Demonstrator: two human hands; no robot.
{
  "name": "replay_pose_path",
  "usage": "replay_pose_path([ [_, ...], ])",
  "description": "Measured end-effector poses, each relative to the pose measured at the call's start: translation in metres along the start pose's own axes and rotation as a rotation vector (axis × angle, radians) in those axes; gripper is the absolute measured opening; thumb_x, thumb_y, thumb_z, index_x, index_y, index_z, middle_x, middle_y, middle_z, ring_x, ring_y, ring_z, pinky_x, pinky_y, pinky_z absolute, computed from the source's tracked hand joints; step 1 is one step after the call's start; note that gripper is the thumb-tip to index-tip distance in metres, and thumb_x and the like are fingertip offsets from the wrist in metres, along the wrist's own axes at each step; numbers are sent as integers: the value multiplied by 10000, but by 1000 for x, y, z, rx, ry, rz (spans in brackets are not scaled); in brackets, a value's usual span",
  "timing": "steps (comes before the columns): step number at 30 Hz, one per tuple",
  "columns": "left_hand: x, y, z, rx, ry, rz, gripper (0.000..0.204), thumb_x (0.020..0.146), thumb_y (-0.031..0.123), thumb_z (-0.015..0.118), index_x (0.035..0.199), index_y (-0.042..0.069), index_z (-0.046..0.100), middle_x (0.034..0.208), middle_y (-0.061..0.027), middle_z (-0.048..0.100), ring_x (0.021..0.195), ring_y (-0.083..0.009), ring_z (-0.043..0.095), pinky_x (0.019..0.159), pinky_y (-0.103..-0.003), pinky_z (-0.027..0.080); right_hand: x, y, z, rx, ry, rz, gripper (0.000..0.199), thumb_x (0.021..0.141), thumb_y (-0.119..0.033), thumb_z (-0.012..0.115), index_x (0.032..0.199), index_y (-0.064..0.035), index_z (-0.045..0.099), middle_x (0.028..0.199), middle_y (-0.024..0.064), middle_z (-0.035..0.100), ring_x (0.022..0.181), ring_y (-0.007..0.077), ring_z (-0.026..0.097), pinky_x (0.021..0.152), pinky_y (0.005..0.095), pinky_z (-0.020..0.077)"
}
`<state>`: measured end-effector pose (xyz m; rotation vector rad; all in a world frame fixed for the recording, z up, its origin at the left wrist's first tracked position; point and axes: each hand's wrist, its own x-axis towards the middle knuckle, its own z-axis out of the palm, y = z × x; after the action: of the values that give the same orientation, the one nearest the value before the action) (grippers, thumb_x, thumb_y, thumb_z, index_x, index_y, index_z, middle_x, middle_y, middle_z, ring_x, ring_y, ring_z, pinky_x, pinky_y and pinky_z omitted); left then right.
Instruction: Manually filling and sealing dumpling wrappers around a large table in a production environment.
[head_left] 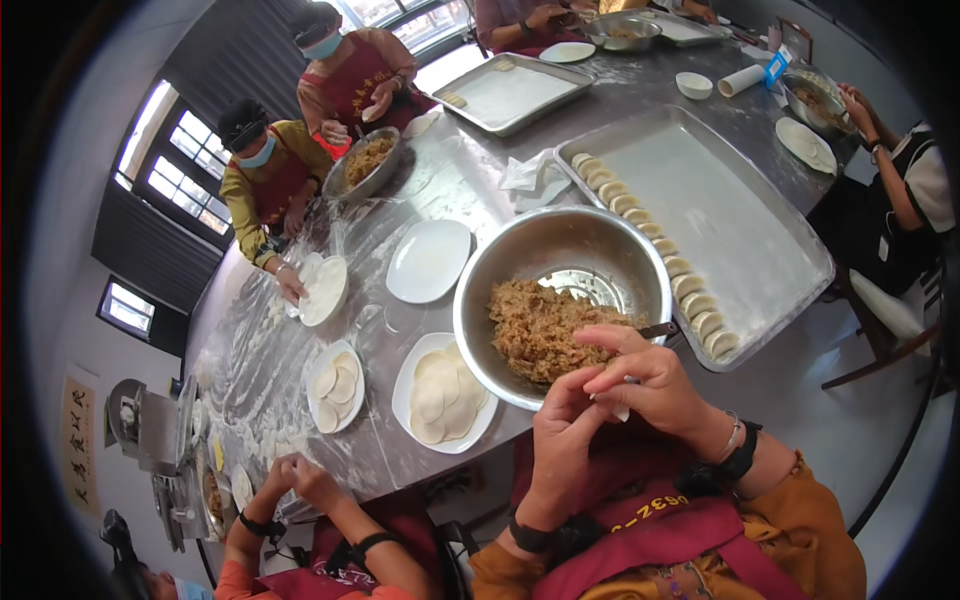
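My left hand (562, 437) and my right hand (655, 385) meet in front of my apron, just past the near rim of a steel bowl. Both pinch a small white dumpling (621, 408), mostly hidden by the fingers. Brown minced filling (540, 335) is heaped in the steel bowl (490, 240), and a dark utensil handle (658, 330) pokes out over its right rim. Left of the bowl, a white plate (402, 420) carries a pile of round dough wrappers (445, 392). A large metal tray (745, 235) holds a row of folded dumplings (672, 262) along its left side.
Flour dusts the steel table (270, 340). A bare white plate (428, 262) and a smaller plate of wrappers (337, 385) lie leftward. Crumpled white paper (535, 178) sits behind the bowl. Co-workers surround the table; one person's hands (300, 475) are close on my left. Another tray (515, 92) lies farther back.
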<state>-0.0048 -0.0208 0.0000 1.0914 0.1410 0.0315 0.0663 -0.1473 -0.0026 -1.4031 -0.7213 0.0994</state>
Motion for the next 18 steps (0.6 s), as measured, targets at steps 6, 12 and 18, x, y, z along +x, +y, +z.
replay_pose_path([
  [6, 2, -4, 2, -57, 20, 17, 232, 847, -20, 572, 1073, -15, 520, 992, -99, 612, 915, -161, 605, 801, -262, 501, 4, -6, 2, -106, -14, -80, 115, 714, 2, 664, 816, -46, 684, 1161, 138, 596, 1181, 275, 472, 975, 382, 371],
  [12, 2, -12, -3, -237, 4, 72, 342, 822, -44, 601, 1126, 1, 451, 1133, -136, 553, 1013, -193, 577, 876, -298, 496, -2, 5, 5, -4, 30, 8, 119, 738, 0, 659, 852, -32, 679, 1148, 135, 604, 1178, 278, 484, 980, 371, 377],
  [18, 0, -15, -6, -330, 3, 43, 363, 812, -46, 609, 1129, 20, 444, 1077, -112, 566, 998, -183, 575, 879, -289, 487, -1, -1, 11, -70, 68, -56, 137, 752, 0, 659, 881, -34, 685, 1146, 139, 604, 1132, 254, 526, 948, 353, 410],
])
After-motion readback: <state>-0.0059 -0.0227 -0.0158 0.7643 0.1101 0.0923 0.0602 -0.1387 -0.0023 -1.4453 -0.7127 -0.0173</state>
